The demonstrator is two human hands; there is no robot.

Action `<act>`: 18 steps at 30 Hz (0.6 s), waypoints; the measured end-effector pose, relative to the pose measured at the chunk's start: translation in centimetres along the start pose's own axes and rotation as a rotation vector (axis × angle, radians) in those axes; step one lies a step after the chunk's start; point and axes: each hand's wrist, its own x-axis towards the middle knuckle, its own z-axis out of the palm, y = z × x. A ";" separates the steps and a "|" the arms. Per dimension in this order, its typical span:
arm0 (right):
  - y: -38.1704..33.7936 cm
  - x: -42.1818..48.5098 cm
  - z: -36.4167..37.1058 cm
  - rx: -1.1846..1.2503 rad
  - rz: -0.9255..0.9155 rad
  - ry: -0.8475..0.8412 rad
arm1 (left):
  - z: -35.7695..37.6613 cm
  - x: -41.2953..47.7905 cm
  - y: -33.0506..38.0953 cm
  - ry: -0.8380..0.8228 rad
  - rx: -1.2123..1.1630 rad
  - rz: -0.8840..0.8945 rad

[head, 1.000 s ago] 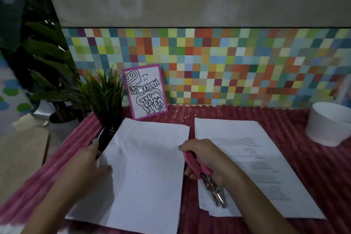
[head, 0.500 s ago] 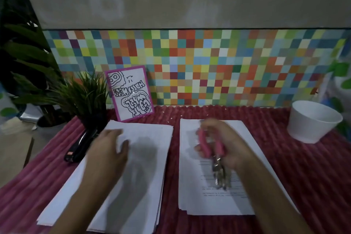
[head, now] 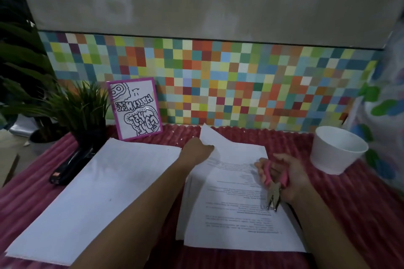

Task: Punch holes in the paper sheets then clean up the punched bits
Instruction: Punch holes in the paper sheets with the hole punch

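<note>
Pink ribbed cloth covers the surface [head: 371, 203]; checkered tiles behind. Blank stack [head: 105, 192] lies left, printed stack [head: 236, 214] right.

Left hand [head: 197, 150] reaches across, fingers pinching the far-left corner of the printed stack's top sheet [head: 211, 136]; corner raised. Right hand [head: 286, 174] is over the same stack, fingers clenched round the pink handles of the hole punch [head: 274, 190], metal head pointing back toward the person, off any paper edge. White cup [head: 336, 153] well apart, right.

Risks, as judged: thin sheet creases or tears at the pinch; lower sheets drag askew; the punch needs turning first, so a hole may land crooked; bits may lodge in the cloth's ribs.
</note>
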 end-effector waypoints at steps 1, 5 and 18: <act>0.1 0.0 0.1 -0.007 -0.003 -0.002 | 0.2 0.1 -0.3 0.007 -0.046 0.002; 0.3 -0.4 0.5 -0.029 -0.057 0.015 | 0.9 -0.6 -0.4 0.192 0.057 -0.003; -0.7 -1.1 -0.4 -0.169 0.024 -0.032 | -0.4 -2.1 -1.2 -0.001 -0.634 0.129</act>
